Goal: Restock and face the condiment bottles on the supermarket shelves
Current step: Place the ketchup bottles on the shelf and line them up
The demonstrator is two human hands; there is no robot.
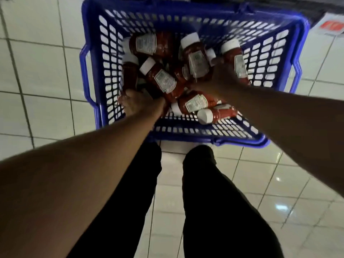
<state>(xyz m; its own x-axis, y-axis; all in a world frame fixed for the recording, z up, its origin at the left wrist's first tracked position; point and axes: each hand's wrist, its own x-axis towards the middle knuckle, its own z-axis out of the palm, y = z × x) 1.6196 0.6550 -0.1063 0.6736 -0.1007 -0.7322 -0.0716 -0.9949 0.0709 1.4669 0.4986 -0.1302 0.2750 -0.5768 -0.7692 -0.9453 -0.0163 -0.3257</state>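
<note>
A blue plastic basket (93, 75) stands on the floor in front of my legs. Several red ketchup bottles with white caps lie jumbled inside it. My left hand (136, 104) reaches into the near left corner, and its fingers curl round the lower end of a dark ketchup bottle (129, 71) leaning on the left wall. My right hand (221, 75) is in the middle right of the basket, its fingers wrapped under an upright-tilted bottle (195, 56). Another bottle (235, 56) lies just right of that hand, partly hidden by my wrist. The picture is slightly blurred.
White floor tiles (41, 71) surround the basket. My legs in dark trousers (214, 202) stand just behind its near rim. A red and white sign or package (331, 27) shows at the top right corner. Loose bottles (197, 104) lie by the near wall.
</note>
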